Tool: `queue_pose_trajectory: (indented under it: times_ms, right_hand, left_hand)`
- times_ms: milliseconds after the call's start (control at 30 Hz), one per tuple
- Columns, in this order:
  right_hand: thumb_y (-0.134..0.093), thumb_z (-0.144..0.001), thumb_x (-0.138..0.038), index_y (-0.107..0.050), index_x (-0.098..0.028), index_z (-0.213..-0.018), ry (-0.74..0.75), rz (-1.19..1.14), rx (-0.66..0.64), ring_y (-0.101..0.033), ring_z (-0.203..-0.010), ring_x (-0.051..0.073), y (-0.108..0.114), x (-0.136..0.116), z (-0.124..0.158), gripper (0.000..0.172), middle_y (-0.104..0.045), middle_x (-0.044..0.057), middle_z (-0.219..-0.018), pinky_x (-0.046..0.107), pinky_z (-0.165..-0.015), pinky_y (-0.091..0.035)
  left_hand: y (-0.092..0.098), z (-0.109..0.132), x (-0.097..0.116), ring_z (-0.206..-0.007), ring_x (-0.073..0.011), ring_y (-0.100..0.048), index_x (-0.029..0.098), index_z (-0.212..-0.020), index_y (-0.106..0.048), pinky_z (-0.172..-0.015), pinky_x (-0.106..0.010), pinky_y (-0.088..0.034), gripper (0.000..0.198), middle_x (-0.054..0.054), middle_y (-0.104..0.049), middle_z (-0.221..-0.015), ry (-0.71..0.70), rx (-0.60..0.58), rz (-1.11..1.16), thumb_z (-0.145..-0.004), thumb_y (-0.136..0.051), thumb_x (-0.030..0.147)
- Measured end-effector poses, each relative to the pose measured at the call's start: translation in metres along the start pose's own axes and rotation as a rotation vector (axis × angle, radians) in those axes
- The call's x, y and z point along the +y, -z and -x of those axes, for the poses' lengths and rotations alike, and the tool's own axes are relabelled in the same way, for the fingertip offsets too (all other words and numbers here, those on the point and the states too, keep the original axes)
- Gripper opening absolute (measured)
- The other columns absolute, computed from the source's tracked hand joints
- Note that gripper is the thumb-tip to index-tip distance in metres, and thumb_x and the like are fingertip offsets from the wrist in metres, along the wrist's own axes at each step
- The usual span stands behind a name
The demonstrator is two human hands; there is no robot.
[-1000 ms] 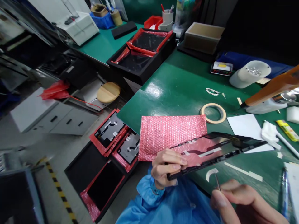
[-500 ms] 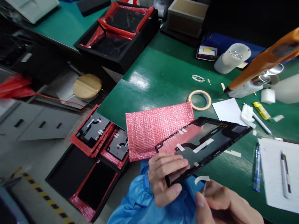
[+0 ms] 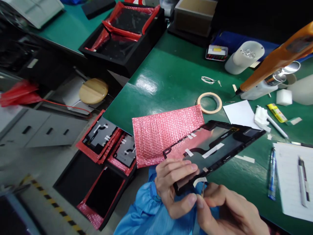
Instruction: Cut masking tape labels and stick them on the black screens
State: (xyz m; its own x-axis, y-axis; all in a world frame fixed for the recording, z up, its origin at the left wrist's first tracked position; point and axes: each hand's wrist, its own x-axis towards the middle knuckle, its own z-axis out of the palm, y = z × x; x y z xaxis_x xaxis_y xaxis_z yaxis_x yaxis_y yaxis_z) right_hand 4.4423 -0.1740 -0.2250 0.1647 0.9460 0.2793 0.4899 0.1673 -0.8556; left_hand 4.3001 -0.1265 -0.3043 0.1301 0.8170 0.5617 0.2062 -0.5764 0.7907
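My left hand (image 3: 174, 182) grips the near-left corner of a tablet screen panel (image 3: 225, 143), fingers across its back and thumb beneath. The panel is tilted, with a black frame, a grey reflective back, a dark flex cable and several white tape pieces. My right hand (image 3: 227, 205) pinches what looks like a pair of tweezers (image 3: 202, 188), mostly hidden by the fingers. A short curled strip of white tape (image 3: 199, 180) sits at its tip, beside the panel's near edge. Under the panel's far-left side lies a pink bubble-wrap pouch (image 3: 166, 133).
On the green table (image 3: 171, 78) are a masking tape roll (image 3: 198, 103), white paper (image 3: 241, 112), a pen (image 3: 272, 176) and written sheets (image 3: 288, 195). An orange tool (image 3: 276, 62) slants at the right. A black box (image 3: 70, 176) with similar panels stands lower left.
My right hand has moved left and slightly up, bringing the curled tape strip close to the panel's near edge. My left hand keeps its hold on the panel.
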Motion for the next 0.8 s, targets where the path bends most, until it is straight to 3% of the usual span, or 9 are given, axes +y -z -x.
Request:
queue_pose_trajectory:
  times_ms: [100, 167, 333, 433, 633, 700, 800]
  right_hand:
    - [-0.076, -0.098, -0.01, -0.06, -0.026, -0.078, 0.009, 0.009, -0.005, -0.058, -0.04, 0.007, -0.002, 0.0, -0.001, 0.03, -0.063, -0.009, -0.056, 0.014, -0.045, -0.051]
    - [-0.075, -0.098, -0.01, -0.059, -0.026, -0.078, 0.004, 0.016, -0.008, -0.057, -0.039, 0.006, -0.003, 0.001, -0.001, 0.031, -0.063, -0.01, -0.056, 0.013, -0.045, -0.049]
    - [-0.076, -0.098, -0.009, -0.062, -0.025, -0.08, -0.015, -0.006, -0.024, -0.061, -0.042, 0.006, -0.001, 0.001, -0.002, 0.028, -0.065, -0.011, -0.059, 0.011, -0.049, -0.051]
    - [-0.077, -0.098, -0.009, -0.064, -0.025, -0.08, -0.029, -0.012, -0.036, -0.064, -0.044, 0.007, 0.001, 0.001, -0.003, 0.027, -0.068, -0.009, -0.06, 0.013, -0.049, -0.054]
    - [-0.075, -0.099, -0.01, -0.062, -0.024, -0.078, -0.046, -0.018, -0.054, -0.062, -0.042, 0.008, 0.003, 0.002, -0.002, 0.029, -0.066, -0.008, -0.059, 0.014, -0.045, -0.05]
    - [-0.075, -0.099, -0.009, -0.062, -0.025, -0.078, -0.047, -0.01, -0.048, -0.061, -0.042, 0.008, 0.003, 0.003, -0.002, 0.029, -0.066, -0.008, -0.059, 0.014, -0.044, -0.049]
    - [-0.076, -0.099, -0.011, -0.061, -0.025, -0.076, -0.05, -0.004, -0.049, -0.059, -0.039, 0.008, 0.001, 0.004, -0.002, 0.031, -0.063, -0.008, -0.056, 0.015, -0.042, -0.048]
  left_hand:
    - [-0.006, 0.001, 0.001, -0.083, -0.0229, -0.088, 0.03, -0.135, -0.079, -0.077, -0.036, -0.072, 0.044, 0.001, -0.093, -0.096, -0.014, 0.079, 0.003, -0.113, -0.059, 0.062]
    - [-0.005, -0.006, 0.001, -0.08, -0.0223, -0.088, 0.029, -0.134, -0.08, -0.075, -0.035, -0.072, 0.041, 0.001, -0.093, -0.094, -0.037, 0.068, -0.004, -0.115, -0.059, 0.059]
    - [0.002, -0.024, -0.006, -0.076, -0.0168, -0.087, 0.023, -0.118, -0.08, -0.077, -0.023, -0.072, 0.027, 0.001, -0.09, -0.088, -0.21, 0.082, -0.022, -0.117, -0.063, 0.044]
    - [-0.001, -0.019, -0.013, -0.086, -0.0166, -0.087, 0.027, -0.108, -0.077, -0.081, -0.026, -0.073, 0.016, 0.0, -0.092, -0.1, -0.322, 0.097, -0.024, -0.116, -0.064, 0.03]
    - [-0.017, 0.002, -0.023, -0.109, -0.0171, -0.085, 0.026, -0.1, -0.072, -0.087, -0.032, -0.074, 0.016, -0.004, -0.086, -0.147, -0.367, 0.202, 0.01, -0.112, -0.062, 0.021]
    - [-0.016, 0.002, -0.024, -0.111, -0.0176, -0.085, 0.026, -0.098, -0.07, -0.085, -0.032, -0.074, 0.017, -0.003, -0.086, -0.148, -0.395, 0.192, 0.009, -0.111, -0.062, 0.02]
    - [-0.01, -0.003, -0.025, -0.107, -0.019, -0.086, 0.028, -0.097, -0.069, -0.079, -0.034, -0.075, 0.016, -0.002, -0.09, -0.132, -0.38, 0.172, -0.004, -0.11, -0.063, 0.022]
